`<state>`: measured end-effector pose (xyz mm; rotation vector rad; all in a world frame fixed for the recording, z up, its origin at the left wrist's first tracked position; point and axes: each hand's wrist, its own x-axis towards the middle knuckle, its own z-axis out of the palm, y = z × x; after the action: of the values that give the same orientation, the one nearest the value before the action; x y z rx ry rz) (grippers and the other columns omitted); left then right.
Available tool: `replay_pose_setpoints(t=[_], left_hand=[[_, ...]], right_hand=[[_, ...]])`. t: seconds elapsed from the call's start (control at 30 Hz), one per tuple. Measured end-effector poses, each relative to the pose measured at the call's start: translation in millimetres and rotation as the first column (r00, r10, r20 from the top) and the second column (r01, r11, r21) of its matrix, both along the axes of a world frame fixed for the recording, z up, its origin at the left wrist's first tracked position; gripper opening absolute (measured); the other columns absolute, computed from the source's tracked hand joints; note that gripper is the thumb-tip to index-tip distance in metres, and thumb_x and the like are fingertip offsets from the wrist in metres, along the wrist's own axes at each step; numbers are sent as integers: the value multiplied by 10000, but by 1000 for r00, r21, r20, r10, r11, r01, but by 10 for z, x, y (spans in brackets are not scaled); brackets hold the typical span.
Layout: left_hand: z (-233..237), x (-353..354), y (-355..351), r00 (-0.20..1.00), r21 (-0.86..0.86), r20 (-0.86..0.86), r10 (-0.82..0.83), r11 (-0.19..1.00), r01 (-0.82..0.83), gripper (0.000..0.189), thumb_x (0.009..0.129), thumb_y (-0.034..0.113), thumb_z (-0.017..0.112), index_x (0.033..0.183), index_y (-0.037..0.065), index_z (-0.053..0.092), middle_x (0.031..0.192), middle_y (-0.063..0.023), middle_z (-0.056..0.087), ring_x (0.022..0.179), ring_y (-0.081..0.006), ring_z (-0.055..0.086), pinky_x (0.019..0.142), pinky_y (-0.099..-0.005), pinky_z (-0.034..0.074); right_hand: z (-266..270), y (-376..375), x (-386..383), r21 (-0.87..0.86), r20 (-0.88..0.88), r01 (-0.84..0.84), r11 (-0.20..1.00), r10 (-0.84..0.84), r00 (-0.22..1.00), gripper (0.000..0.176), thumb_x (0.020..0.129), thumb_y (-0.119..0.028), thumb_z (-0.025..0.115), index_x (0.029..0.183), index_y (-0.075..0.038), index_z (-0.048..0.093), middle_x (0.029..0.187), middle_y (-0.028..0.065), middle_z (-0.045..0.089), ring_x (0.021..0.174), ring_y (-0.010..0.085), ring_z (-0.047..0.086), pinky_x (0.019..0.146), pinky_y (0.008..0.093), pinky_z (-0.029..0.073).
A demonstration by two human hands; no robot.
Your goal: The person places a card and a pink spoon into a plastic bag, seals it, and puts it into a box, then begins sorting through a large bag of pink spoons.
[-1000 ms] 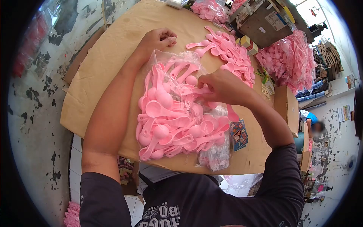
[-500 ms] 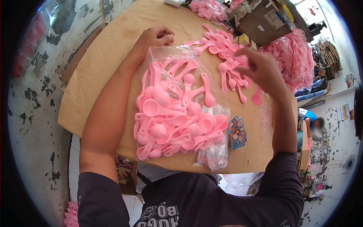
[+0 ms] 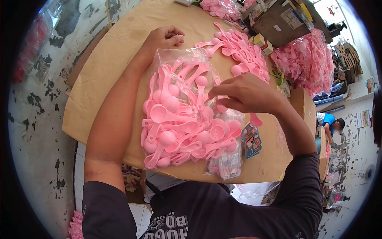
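Beyond the top of a clear plastic bag (image 3: 162, 55), my left hand (image 3: 167, 38) rests on the table with its fingers curled in and nothing visible in them. Pink double-ended measuring spoons (image 3: 169, 103) are heaped in and on the bag. My right hand (image 3: 248, 93) is over the heap's right side, fingers bent and thumb close to them. A pink spoon (image 3: 256, 119) sticks out below that palm, apparently held there; its other end is hidden. Loose pink spoons (image 3: 246, 47) lie in a pile just past the right hand.
Small picture cards (image 3: 251, 141) and a stack of folded clear bags (image 3: 225, 165) lie near the brown table's (image 3: 99, 87) front edge. At the right stand a large bag of pink spoons (image 3: 306, 59) and a cardboard box (image 3: 304, 105). Another person (image 3: 328, 123) is farther right.
My right hand has moved left and nearer, from beside the loose pile to over the bagged heap, and a pink spoon has come with it. The left hand stays put.
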<state>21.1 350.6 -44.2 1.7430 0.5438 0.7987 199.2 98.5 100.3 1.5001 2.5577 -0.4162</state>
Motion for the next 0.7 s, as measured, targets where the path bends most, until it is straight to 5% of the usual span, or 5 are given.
replay_pose_setpoints(t=[0.07, 0.13, 0.43, 0.53, 0.7], left_hand=[[-7, 9, 2, 1000, 0, -10, 2, 1000, -2, 291, 1003, 193, 671, 1187, -29, 712, 1027, -95, 774, 929, -121, 718, 865, -276, 563], [-3, 28, 15, 1000, 2, -15, 9, 1000, -9, 291, 1005, 195, 669, 1187, -27, 713, 1024, -95, 776, 929, -122, 719, 867, -276, 563], [-31, 40, 24, 1000, 52, -15, 18, 999, -18, 280, 1005, 177, 663, 1185, -31, 711, 1012, -98, 777, 927, -128, 724, 873, -279, 563], [-18, 18, 2, 1000, 47, -4, 26, 999, -26, 285, 1005, 184, 664, 1178, -37, 711, 1010, -98, 776, 923, -129, 723, 867, -280, 563], [26, -6, -32, 1000, 29, -8, 22, 999, -22, 282, 997, 184, 671, 1174, -31, 714, 1004, -87, 774, 905, -121, 716, 853, -275, 566]], right_hand=[[-14, -49, -14, -60, -100, -35, 998, 29, 995, 291, 961, -230, 695, 1247, -188, 677, 915, 58, 746, 766, 280, 696, 674, 420, 509], [-121, -78, -16, -97, 124, -30, 995, 42, 991, 333, 963, -243, 700, 1291, -208, 659, 890, 53, 739, 742, 284, 697, 646, 428, 505], [-267, -139, 144, 114, 395, -6, 993, -39, 918, 247, 959, -184, 631, 1205, -196, 634, 894, 45, 705, 707, 286, 706, 570, 426, 498], [-256, -124, 128, 45, 457, -16, 999, -6, 890, 214, 977, -168, 602, 1188, -190, 628, 895, 44, 685, 708, 277, 707, 573, 430, 500], [-184, -168, 236, 83, 267, -69, 994, 45, 963, 150, 962, -203, 665, 1103, -162, 633, 855, 53, 670, 701, 270, 691, 589, 425, 491]])
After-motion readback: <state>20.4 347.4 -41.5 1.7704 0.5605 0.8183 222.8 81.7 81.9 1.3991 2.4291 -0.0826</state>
